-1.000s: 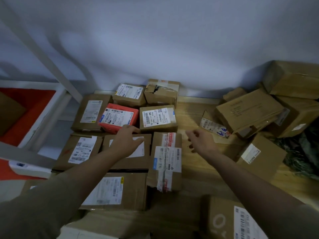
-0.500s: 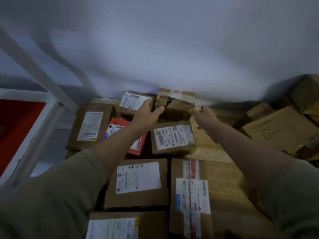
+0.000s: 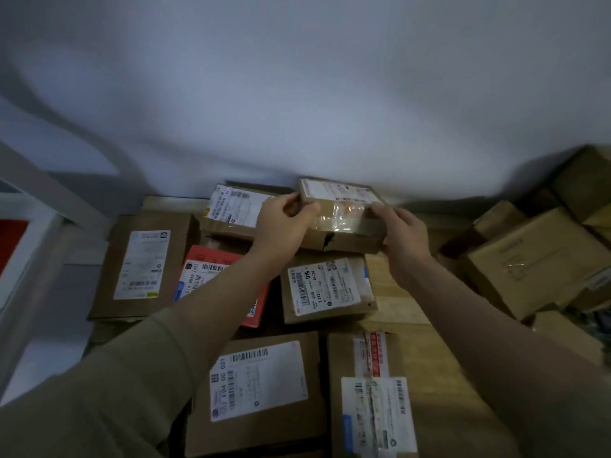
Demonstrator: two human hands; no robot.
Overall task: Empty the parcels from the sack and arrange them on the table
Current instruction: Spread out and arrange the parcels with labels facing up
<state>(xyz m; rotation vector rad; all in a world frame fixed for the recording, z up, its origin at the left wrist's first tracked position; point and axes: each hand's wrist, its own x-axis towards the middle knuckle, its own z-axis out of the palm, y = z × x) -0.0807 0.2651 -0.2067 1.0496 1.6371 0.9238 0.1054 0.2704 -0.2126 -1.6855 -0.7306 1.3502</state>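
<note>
A small taped brown parcel (image 3: 340, 214) with a torn front edge sits at the back of the table against the wall. My left hand (image 3: 284, 223) grips its left end and my right hand (image 3: 401, 231) grips its right end. Labelled parcels lie in rows in front of it: a brown box (image 3: 238, 209) to its left, a red parcel (image 3: 215, 276), a square brown box (image 3: 325, 289), a flat brown parcel (image 3: 142, 262), and two larger boxes (image 3: 261, 391) (image 3: 377, 401) near me. The sack is not in view.
A loose heap of brown boxes (image 3: 532, 269) fills the right side. Bare wooden tabletop (image 3: 393, 302) shows between the rows and the heap. A white shelf frame (image 3: 39, 246) with a red panel stands at the left. The white wall (image 3: 297, 94) closes off the back.
Both hands reached from the middle of the table to the back row and took hold of the small taped parcel, which now sits tilted with its label side up.
</note>
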